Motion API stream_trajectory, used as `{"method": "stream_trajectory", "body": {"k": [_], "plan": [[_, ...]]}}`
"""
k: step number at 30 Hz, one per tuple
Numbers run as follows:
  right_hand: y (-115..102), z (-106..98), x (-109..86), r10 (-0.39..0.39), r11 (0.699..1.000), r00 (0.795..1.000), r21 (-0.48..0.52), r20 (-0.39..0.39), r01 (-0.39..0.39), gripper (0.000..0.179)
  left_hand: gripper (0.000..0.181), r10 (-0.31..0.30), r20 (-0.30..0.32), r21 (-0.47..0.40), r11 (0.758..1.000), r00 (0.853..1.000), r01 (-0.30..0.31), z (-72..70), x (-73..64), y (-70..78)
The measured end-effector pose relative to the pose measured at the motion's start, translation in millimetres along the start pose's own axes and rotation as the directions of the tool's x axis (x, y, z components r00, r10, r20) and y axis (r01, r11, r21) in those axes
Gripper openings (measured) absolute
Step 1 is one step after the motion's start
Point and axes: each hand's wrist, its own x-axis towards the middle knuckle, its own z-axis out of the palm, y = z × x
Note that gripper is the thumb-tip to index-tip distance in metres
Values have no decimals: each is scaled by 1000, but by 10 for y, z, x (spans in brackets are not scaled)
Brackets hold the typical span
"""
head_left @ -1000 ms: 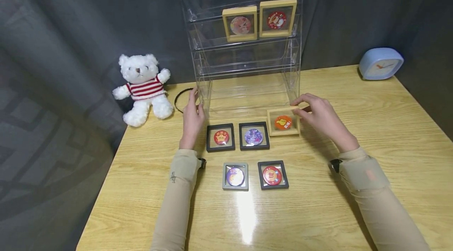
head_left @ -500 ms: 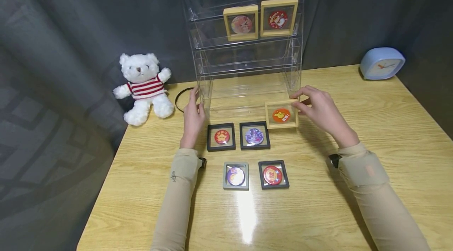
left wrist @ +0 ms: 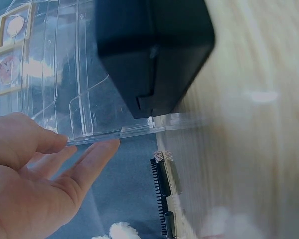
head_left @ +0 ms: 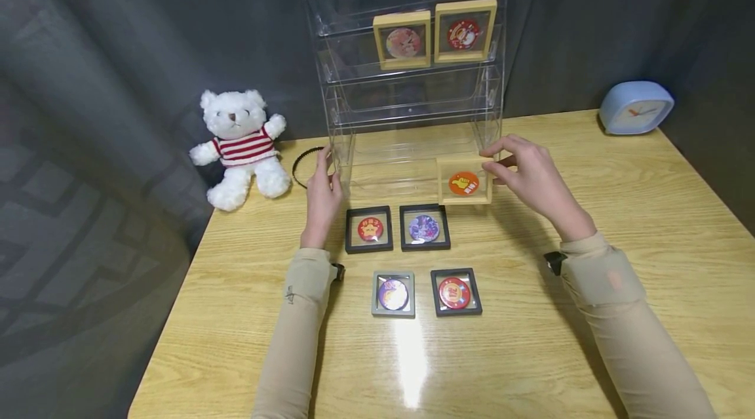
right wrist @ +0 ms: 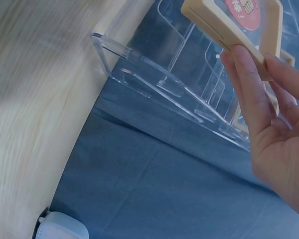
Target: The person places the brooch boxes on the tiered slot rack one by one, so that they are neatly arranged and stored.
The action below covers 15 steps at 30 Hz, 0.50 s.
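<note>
My right hand [head_left: 525, 179] pinches the right side of a pale yellow display frame [head_left: 440, 183], thumb on one face and fingers on the other. Inside it is an orange thumbs-up badge [head_left: 463, 183]. The frame is tilted and overlaps the lowest tier of a clear acrylic rack [head_left: 407, 88] in the head view. My left hand [head_left: 323, 199] touches the rack's left side panel with nearly straight fingertips. Two more yellow frames, one with a pink badge [head_left: 404, 43], one with a red badge [head_left: 463, 33], stand side by side on an upper tier.
On the wooden table [head_left: 224, 347] lie two black frames [head_left: 368, 250] [head_left: 425, 247] before the rack, then a grey frame [head_left: 392, 315] and another black one [head_left: 457, 311]. A white bear [head_left: 238, 143] and black toothed band [head_left: 301, 163] are left; a blue clock [head_left: 636, 107] is right.
My right hand has carried the yellow frame up, back and slightly left, off the spot beside the black frames and over the rack's lowest tier. My left hand has stayed at the panel.
</note>
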Motion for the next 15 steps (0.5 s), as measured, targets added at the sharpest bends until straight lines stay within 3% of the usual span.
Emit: {"method": "stream_trajectory", "body": {"k": [9, 15], "plan": [[-35, 23, 27, -7, 999, 1000, 48, -18, 7, 17, 57, -21, 6, -3, 1000, 1000, 21, 2, -3, -7], [-51, 38, 58, -34, 997, 998, 72, -55, 38, 16, 55, -2, 0, 7, 1000, 1000, 2, 2, -1, -9]]}}
